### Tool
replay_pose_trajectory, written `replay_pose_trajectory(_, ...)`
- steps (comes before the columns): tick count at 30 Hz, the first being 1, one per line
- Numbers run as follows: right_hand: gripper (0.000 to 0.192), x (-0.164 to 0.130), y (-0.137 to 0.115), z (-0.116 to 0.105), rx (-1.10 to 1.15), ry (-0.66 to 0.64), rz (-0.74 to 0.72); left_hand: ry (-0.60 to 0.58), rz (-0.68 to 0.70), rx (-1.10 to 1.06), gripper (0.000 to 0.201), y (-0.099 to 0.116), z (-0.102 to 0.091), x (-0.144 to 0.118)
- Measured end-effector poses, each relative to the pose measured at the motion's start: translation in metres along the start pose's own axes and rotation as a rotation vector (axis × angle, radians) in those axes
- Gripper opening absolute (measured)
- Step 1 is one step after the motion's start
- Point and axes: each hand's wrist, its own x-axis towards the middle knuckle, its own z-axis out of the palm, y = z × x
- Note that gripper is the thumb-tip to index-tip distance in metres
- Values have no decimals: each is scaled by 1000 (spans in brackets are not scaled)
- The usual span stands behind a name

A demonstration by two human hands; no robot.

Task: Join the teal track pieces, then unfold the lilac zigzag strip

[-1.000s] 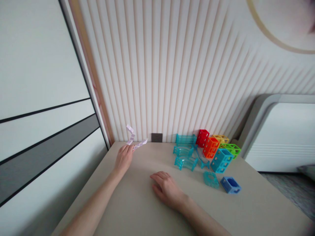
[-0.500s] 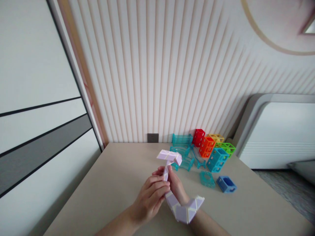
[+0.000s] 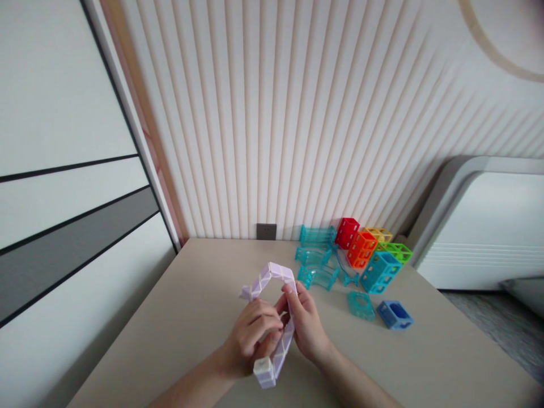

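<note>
both hands met over the middle of the beige table [image 3: 191, 317], well in from its edges. the left hand [image 3: 250, 340] had its fingers curled tight around the lower run of a pale lilac folding snake puzzle [image 3: 272, 317], and the right hand [image 3: 308, 326] pinched the same strip from the other side, thumb and fingers closed on it. the puzzle was lifted off the surface, bent into an arch whose top pointed toward the far edge and whose lower end hung near the left wrist.

the left half of the surface, from the hands out to the left edge and the far left corner, lay bare and gave free room. toward the far right corner sat a cluster of see-through plastic blocks: teal curved pieces [image 3: 317, 263], a red block [image 3: 347, 232], an orange block [image 3: 361, 249], a yellow one [image 3: 379, 233], a green one [image 3: 395, 252] and a blue-green one [image 3: 380, 272]. nearer the right edge lay a teal frame [image 3: 361, 306] and a blue open cube [image 3: 395, 315], just beside each other.

a dark wall socket [image 3: 266, 231] sat at the far edge. no readable writing showed anywhere.
</note>
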Motion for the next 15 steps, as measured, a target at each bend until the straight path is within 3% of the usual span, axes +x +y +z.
replay_pose_trajectory(4,50,1,2,0,30,10,-20,52,-153,59,17,-8,-2,-2)
replay_pose_trajectory(7,55,2,3,0,35,22,-16,32,-283,67,34,-16,2,-7)
replay_pose_trajectory(10,57,-1,5,0,46,25,-4,-13,-398,-83,49,-20,8,-12)
replay_pose_trajectory(15,56,-9,13,6,-74,-104,13,107,-704,-475,54,-8,9,-6)
